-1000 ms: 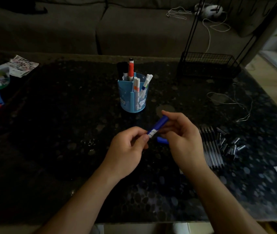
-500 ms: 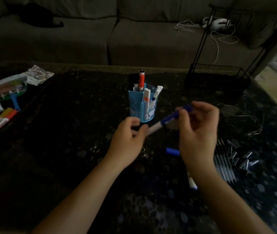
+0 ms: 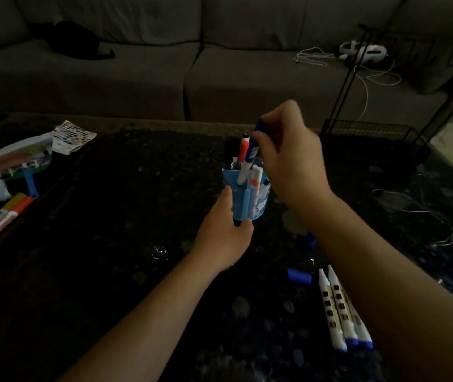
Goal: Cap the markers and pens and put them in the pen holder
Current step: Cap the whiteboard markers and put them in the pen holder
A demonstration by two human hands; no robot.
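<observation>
pen holder (image 3: 243,201): smooth blue plastic | table (image 3: 109,271): glossy speckled stone | sofa (image 3: 137,78): matt cloth

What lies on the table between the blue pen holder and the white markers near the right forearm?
In the head view, a loose blue cap lies on the dark table between the pen holder and the white markers.

Three uncapped markers (image 3: 341,312) lie on the tabletop (image 3: 109,271); one loose blue cap (image 3: 299,276); one pen holder (image 3: 243,201); two hands.
</observation>
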